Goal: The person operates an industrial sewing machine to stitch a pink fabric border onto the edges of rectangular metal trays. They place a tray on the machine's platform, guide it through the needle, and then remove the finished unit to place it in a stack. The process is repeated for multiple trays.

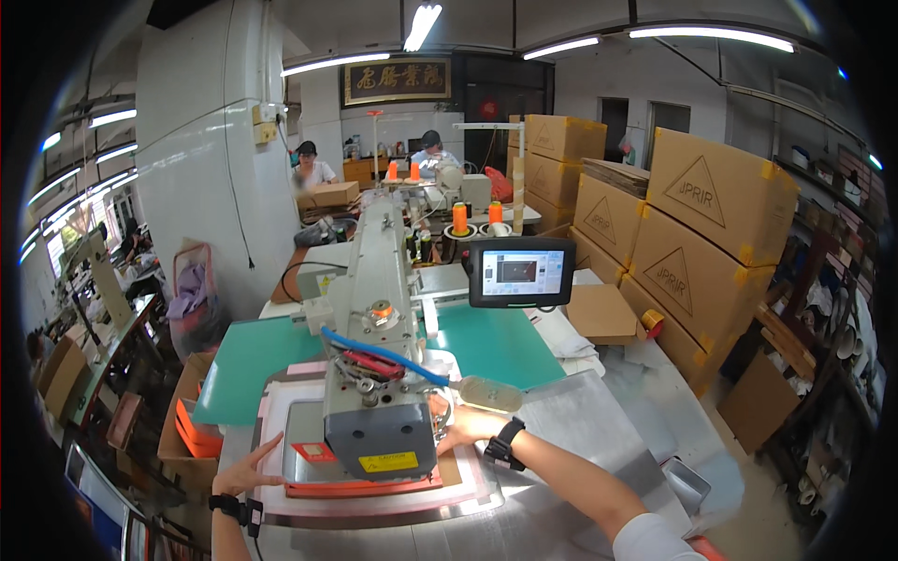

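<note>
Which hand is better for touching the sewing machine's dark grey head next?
Probably the right hand: it's right beside that head. The left hand looks farther off, fingers spread at the left side of the pink-and-white frame.

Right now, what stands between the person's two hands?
In the head view, the sewing machine's grey head stands between the left hand and the right hand; an orange strip shows just below it.
</note>
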`<state>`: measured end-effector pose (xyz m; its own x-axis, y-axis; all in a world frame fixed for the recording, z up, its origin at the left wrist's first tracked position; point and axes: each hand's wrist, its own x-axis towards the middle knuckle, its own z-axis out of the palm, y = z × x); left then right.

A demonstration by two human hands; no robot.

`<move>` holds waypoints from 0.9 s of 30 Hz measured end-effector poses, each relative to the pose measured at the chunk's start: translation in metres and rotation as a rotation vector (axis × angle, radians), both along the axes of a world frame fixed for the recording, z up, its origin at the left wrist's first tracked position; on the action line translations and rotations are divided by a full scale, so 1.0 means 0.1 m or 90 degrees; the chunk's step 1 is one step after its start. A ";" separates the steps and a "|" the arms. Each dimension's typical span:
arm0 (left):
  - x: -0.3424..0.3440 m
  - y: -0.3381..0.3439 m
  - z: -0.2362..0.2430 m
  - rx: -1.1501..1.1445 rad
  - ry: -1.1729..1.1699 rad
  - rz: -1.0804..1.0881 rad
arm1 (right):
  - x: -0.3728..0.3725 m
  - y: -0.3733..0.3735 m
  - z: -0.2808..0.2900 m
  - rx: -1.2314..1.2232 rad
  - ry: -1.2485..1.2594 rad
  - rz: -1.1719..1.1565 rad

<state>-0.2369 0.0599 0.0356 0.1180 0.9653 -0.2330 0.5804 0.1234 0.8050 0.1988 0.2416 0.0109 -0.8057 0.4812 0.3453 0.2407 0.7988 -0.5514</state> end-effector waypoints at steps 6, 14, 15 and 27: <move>-0.03 -0.18 -0.35 0.101 -0.076 0.034 | 0.09 0.00 0.04 -0.161 -0.023 0.014; 0.25 -0.14 -0.13 0.126 -0.054 0.084 | 0.25 -0.51 0.11 -0.242 -0.013 -0.069; 0.29 -0.13 -0.13 0.122 -0.035 0.089 | 0.28 -0.56 0.08 -0.239 -0.027 -0.074; 0.68 -0.04 -0.41 0.190 0.233 0.122 | 0.33 -0.87 -0.08 -0.296 0.036 -0.092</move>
<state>-0.1694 0.0561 -0.0054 -0.1055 0.9924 0.0626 0.8199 0.0512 0.5701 0.2321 0.1543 0.0025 -0.7052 0.7006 0.1086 0.2903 0.4251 -0.8573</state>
